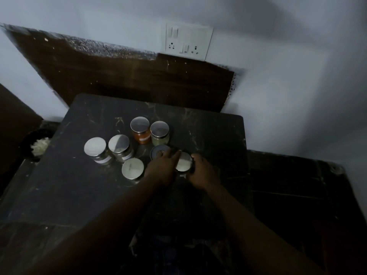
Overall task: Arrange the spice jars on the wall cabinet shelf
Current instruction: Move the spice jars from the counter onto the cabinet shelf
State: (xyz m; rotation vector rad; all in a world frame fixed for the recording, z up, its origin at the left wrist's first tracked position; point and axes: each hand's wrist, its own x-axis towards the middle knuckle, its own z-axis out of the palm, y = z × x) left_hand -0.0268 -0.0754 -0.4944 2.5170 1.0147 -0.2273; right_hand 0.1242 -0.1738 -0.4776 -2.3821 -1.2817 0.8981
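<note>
spice jar (183, 163) on the surface (79, 191): right hand (203, 173) grips its right side, left hand (163, 169) touches its left, fingers straight.

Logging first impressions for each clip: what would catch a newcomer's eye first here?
A cluster of shiny-lidded spice jars sits on the dark table, the orange-filled jar at the back standing out. Just in front, both hands meet: the right hand grips a silver-lidded jar, the left hand touches a dark-lidded jar.
</note>
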